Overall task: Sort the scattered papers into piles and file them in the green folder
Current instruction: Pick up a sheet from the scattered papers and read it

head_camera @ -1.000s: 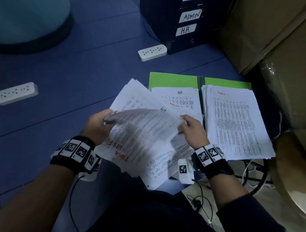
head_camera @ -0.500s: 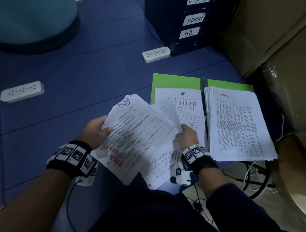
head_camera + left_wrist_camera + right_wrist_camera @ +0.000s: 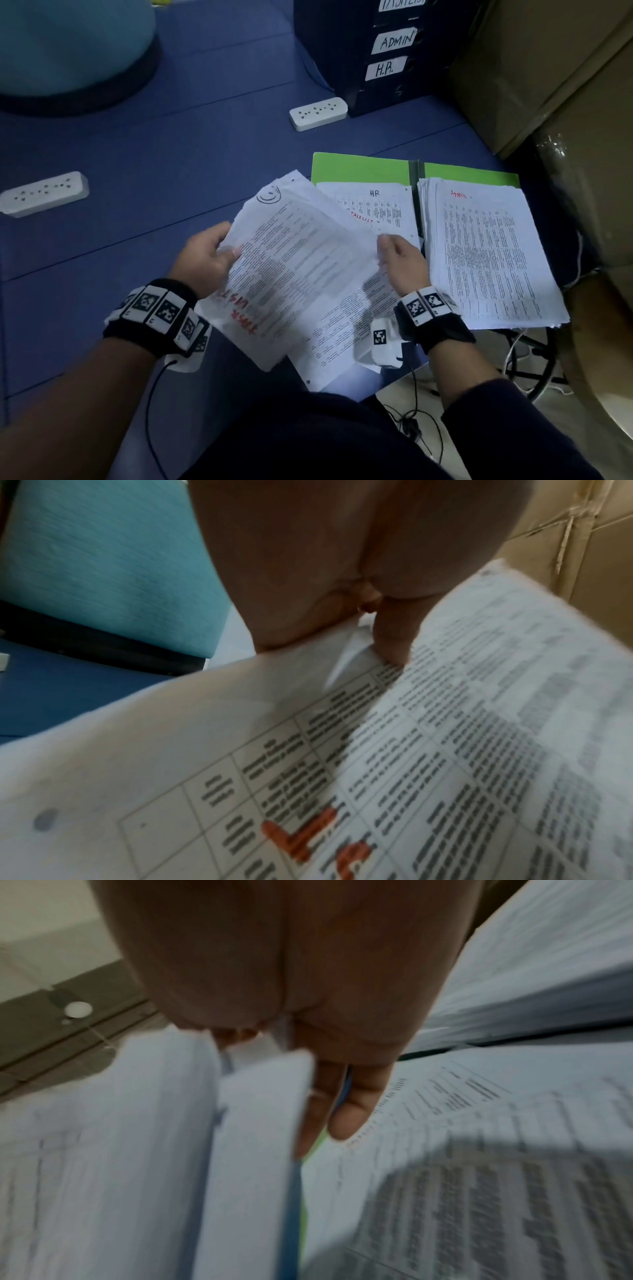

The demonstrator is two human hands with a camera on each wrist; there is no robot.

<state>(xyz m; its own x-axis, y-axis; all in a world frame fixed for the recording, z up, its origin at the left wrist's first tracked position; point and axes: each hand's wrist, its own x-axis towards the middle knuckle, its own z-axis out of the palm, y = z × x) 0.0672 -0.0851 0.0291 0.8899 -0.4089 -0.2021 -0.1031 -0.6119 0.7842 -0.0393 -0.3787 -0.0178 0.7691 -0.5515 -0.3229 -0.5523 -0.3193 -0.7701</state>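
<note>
Holding: left hand point(image 3: 205, 263) grip clamped on loose papers point(image 3: 294, 274), thumb on top.
Right hand point(image 3: 404, 263): grip pinches the same papers' opposite edge.
Green folder point(image 3: 359, 168): open on the blue floor point(image 3: 171, 154), HR pile point(image 3: 373, 205) and ADMIN pile point(image 3: 486, 253) inside.

Blue floor point(image 3: 171, 164), 2 pwr strips point(image 3: 318, 113), cardboard boxes point(image 3: 548, 68).

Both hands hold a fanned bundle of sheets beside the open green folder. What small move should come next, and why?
Probably lay the top red-lettered printed sheet down as its own pile: left hand and right hand grip it, and the open green folder holds only piles headed HR and ADMIN.
</note>
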